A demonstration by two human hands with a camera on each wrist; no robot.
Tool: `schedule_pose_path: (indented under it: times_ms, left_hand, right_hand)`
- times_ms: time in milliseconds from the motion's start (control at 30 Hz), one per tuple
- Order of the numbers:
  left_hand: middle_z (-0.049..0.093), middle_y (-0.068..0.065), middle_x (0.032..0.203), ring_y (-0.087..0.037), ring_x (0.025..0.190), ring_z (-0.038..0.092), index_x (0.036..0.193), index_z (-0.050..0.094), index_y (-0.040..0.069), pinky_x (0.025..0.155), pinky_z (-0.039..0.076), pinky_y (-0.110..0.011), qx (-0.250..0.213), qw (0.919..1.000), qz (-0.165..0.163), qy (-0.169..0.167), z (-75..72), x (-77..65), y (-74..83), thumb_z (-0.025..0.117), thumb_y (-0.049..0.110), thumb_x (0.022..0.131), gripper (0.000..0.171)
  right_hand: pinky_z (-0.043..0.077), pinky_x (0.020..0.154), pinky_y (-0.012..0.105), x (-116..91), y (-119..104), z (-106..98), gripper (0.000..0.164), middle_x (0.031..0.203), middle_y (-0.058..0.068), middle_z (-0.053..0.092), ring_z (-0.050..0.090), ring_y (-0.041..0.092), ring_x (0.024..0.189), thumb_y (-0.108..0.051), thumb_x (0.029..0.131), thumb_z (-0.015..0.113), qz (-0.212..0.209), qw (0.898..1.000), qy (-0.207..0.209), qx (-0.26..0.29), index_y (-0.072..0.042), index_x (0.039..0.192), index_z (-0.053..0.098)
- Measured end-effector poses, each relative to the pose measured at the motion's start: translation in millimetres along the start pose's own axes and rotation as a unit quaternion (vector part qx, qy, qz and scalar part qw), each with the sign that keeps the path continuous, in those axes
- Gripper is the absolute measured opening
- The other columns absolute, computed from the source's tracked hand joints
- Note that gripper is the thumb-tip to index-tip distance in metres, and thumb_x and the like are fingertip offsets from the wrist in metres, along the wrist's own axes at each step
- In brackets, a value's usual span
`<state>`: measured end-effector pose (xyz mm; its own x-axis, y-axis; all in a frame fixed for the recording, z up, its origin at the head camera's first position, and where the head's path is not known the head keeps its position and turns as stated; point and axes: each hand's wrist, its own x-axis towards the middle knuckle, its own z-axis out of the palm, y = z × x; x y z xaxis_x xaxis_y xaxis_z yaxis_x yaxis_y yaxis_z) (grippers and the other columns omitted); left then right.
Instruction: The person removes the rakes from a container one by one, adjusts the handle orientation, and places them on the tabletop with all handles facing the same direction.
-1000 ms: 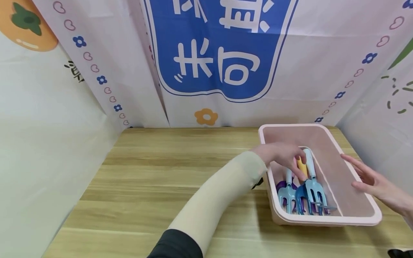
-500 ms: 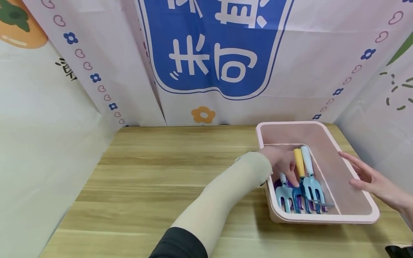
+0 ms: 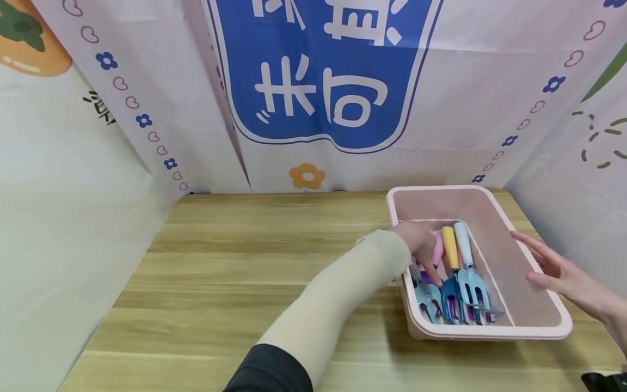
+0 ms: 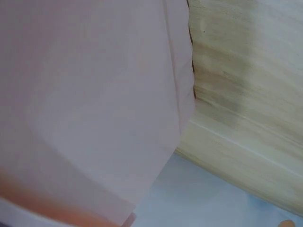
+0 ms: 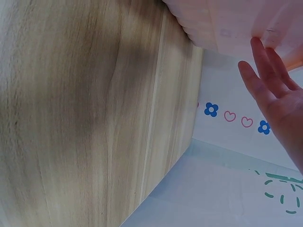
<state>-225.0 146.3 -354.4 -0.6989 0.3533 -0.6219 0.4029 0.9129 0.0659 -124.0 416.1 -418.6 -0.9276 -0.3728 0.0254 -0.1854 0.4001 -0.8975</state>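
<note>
- Since its head looks like thin painted metal, the leftmost pale-blue fork (image 3: 428, 295), tilted inside the pink bin (image 3: 495, 331), should handle light, stiff and a little slick; its handle, clear of the tines, seems the best hold.
- Left hand (image 3: 419, 246): over that fork, fingers pointing down; cannot tell whether they grip it.
- Yellow-handled fork (image 3: 449, 247): just beside.
- Right hand (image 3: 563, 279): fingers loosely extended, against the bin's right side.

Makeshift booth (image 3: 73, 207), w/ printed sheets (image 3: 455, 109) behind & beside wood-grain tbl (image 3: 235, 261).
</note>
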Motion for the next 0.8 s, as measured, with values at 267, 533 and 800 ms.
schedule_pose_path:
  times_ms: [267,533,800]
  left_hand:
    - [0.053,0.012,0.109,-0.006,0.100,0.049,0.122,0.063,0.031,0.082,0.042,-0.017,0.104,0.9898,0.097,0.012,-9.7,1.6,-10.5,0.081,0.061,0.064,0.067]
    - [0.062,0.007,0.092,-0.007,0.092,0.053,0.093,0.070,0.021,0.076,0.044,-0.018,0.134,0.9761,0.171,0.004,-23.6,-0.9,-19.5,0.083,0.047,0.072,0.036]
    - [0.066,0.006,0.091,-0.008,0.094,0.053,0.089,0.074,0.019,0.068,0.050,-0.016,0.036,0.9803,0.194,0.003,-29.2,-5.4,-25.4,0.091,0.027,0.066,0.029]
  right_hand:
    - [0.053,0.072,0.027,0.7,-1.7,0.3,0.074,0.133,-0.027,0.036,0.050,-0.005,0.107,0.006,0.099,0.043,0.005,1.000,-0.002,0.000,-0.027,0.157,0.011]
    - [0.053,0.072,0.026,-1.6,-1.8,0.6,0.074,0.131,-0.028,0.038,0.051,-0.005,0.107,0.007,0.099,0.042,0.001,1.000,0.000,-0.002,-0.026,0.157,0.011]
    - [0.052,0.073,0.024,-1.8,-0.9,2.4,0.072,0.133,-0.029,0.034,0.048,-0.008,0.108,0.004,0.101,0.042,0.007,1.000,0.004,-0.008,-0.027,0.157,0.010]
